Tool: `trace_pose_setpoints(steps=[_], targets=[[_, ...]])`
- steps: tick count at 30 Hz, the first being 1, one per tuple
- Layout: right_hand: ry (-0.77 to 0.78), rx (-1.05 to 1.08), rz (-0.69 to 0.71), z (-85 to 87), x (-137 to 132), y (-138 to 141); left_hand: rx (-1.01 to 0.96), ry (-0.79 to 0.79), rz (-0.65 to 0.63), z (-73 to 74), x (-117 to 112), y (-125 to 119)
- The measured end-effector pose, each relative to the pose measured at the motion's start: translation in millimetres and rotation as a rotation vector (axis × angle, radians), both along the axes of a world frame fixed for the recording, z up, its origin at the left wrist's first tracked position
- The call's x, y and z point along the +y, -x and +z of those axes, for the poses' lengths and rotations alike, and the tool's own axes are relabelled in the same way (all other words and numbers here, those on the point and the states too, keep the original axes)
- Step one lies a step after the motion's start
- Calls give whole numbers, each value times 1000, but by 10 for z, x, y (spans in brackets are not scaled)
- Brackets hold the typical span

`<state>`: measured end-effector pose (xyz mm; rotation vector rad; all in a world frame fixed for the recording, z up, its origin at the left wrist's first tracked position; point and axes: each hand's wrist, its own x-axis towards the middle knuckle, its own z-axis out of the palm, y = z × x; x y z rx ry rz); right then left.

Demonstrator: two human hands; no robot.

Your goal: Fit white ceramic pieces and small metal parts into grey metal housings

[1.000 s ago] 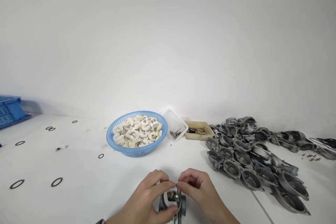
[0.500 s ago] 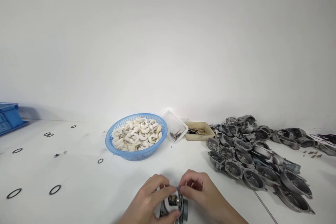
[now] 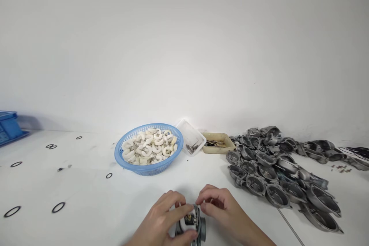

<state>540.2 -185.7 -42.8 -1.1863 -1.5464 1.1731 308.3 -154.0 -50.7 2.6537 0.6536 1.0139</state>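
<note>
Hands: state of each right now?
Left hand: closed around the metal part.
Right hand: fingertips pinched at the part's top; what they pinch cannot be told.

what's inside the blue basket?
The blue basket holds a heap of white C-shaped pieces with small grey metal bits among them. Anything beneath the top layer is covered.

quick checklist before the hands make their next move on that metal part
1. Left hand grips the metal part: ok, fingers wrap it.
2. Right hand pinches at the part's top edge: ok; what it pinches, cannot tell.
3. Part resting on the table: cannot tell, the frame cuts it off.
4. Basket of white pieces apart from the hands: ok.
5. Pile of housings to the right, apart from the right hand: ok.
6. Loose black rings lie left, away from the hands: ok.
</note>
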Motion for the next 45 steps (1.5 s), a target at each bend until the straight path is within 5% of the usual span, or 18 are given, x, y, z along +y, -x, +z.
trace_pose_setpoints(steps=[14, 25, 45], targets=[[2, -38, 39, 49, -23, -11, 45, -71, -4, -16, -29, 31], [-215, -174, 131, 140, -184, -6, 1, 119, -33, 17, -89, 20], [-267, -223, 117, 143, -186, 6, -46, 377, -94, 40, -65, -5]])
